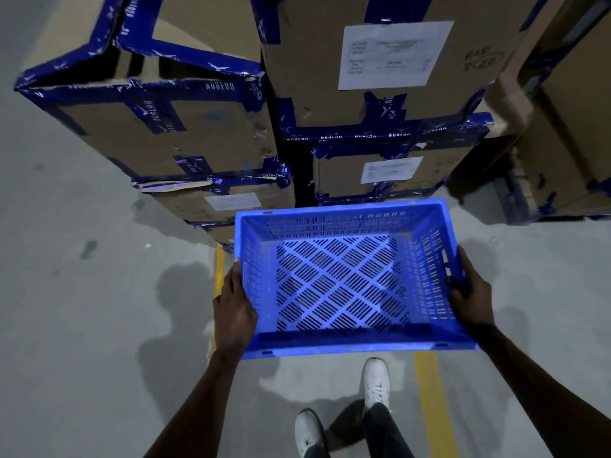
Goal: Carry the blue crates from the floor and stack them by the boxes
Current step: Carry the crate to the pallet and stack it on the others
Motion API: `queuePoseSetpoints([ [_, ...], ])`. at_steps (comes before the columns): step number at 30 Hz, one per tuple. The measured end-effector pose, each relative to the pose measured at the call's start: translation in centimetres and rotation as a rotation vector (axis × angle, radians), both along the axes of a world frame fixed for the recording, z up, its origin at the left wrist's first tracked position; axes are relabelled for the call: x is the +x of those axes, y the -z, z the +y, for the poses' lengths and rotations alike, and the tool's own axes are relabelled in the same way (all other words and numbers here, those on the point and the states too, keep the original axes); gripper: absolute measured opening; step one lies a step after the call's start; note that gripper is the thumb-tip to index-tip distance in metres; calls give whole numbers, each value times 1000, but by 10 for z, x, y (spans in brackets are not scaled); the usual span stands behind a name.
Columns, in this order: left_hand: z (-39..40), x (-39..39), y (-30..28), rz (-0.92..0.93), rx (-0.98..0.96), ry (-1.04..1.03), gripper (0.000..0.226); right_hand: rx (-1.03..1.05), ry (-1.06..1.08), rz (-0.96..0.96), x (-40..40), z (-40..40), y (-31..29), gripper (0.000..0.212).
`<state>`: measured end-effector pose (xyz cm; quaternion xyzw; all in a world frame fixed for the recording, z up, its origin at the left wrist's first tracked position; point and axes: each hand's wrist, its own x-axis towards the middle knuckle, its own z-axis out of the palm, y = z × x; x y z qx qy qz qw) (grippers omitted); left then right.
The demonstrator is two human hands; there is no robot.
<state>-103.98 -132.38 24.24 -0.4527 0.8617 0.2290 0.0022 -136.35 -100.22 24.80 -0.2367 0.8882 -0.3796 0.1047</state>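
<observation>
blue crate (pixel 340 282) held off the floor, left hand (pixel 235 305) grip and right hand (pixel 469 299) grip curled round its side rims

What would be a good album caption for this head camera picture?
Both hands, left hand and right hand, carry an empty blue crate toward taped cardboard boxes.

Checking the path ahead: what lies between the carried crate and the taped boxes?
Nothing; in the head view the blue crate's far rim meets the cardboard boxes with no object between.

Warehouse, stacked taped cardboard boxes (pixel 185 133), concrete floor (pixel 66 292), yellow floor lines (pixel 434 401)
</observation>
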Motion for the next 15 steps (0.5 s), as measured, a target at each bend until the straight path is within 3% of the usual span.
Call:
queuePoseSetpoints([
  [7,5,-2,3,165,19,-22,82,33,-41,68,-5,-1,5,81],
  [15,12,3,-1,179,75,-58,86,52,-81,81,-13,-5,9,80],
])
